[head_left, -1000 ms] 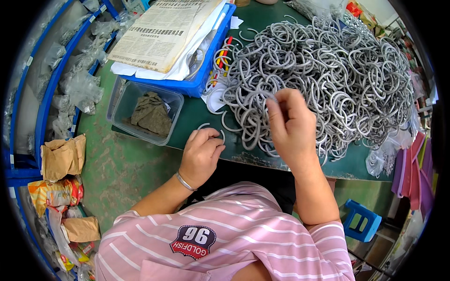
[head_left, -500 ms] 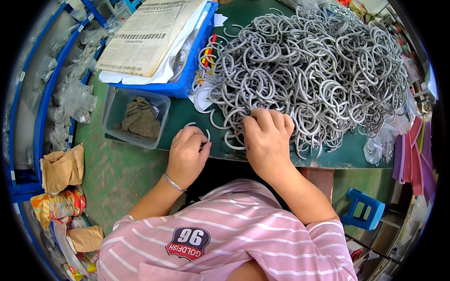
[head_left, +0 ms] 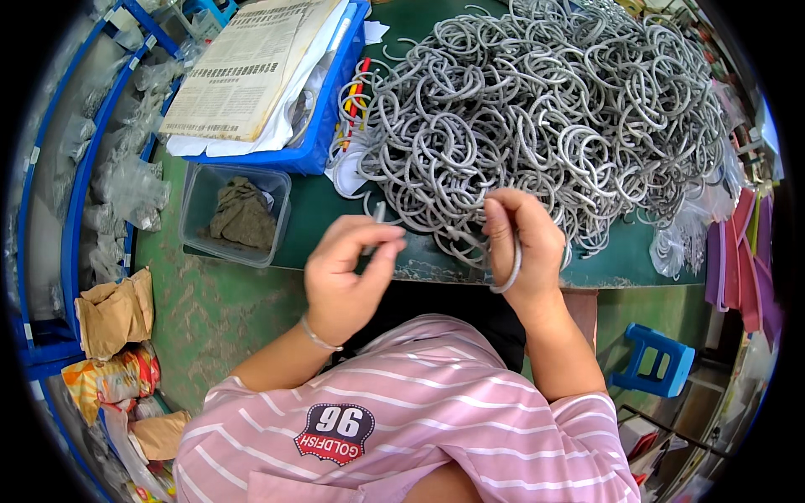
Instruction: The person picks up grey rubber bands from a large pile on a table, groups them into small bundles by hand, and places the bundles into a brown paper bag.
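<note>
A large heap of grey curved metal rings (head_left: 537, 126), many open like a C, covers much of the green table. In front of its near edge, my right hand (head_left: 527, 243) is closed on one grey ring (head_left: 510, 272) that hangs down from the fingers. To the left, my left hand (head_left: 350, 260) pinches another grey ring (head_left: 380, 216), mostly hidden by the fingers. Both hands are raised over the table's near edge, apart from each other.
A blue bin (head_left: 323, 138) with newspapers (head_left: 243, 75) stands at the back left. Before it sits a clear plastic tub (head_left: 281, 214) holding a grey-brown cloth (head_left: 241, 216). A blue stool (head_left: 654, 360) is on the floor at right, and blue shelving (head_left: 84, 184) at left.
My right hand has come away from the heap with a ring in its fingers. My left hand has moved right, still holding a ring, and turned its fingers toward the right hand.
</note>
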Demonstrator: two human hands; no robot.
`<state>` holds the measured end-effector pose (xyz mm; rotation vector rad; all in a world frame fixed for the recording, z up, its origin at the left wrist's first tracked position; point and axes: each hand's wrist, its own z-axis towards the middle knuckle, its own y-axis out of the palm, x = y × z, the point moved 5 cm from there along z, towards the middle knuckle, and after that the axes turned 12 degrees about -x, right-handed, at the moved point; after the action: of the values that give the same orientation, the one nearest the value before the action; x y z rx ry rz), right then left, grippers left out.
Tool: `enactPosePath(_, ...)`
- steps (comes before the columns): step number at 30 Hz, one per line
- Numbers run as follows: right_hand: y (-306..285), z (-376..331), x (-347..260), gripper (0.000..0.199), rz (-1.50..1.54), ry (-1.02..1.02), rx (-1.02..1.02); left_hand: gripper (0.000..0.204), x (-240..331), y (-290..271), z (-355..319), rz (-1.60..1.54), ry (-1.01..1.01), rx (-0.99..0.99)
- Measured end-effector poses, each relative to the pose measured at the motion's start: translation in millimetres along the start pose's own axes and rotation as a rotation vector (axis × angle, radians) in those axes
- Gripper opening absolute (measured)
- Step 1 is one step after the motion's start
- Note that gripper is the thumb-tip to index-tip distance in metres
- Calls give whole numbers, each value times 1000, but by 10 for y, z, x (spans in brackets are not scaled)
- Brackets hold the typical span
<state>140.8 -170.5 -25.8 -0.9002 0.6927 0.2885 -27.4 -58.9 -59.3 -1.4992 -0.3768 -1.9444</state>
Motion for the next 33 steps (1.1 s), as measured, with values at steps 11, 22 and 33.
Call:
enactPosePath(11,90,-279,33,21,-179,-192,-234,38,-143,492,186,578,262,-227)
enactPosePath(22,116,-405,66,21,-284,-193,-178,42,-158,468,197,670,338,-261)
enactPosePath(33,227,-350,36,19,765,314,-326,32,285,208,408,444,432,-317)
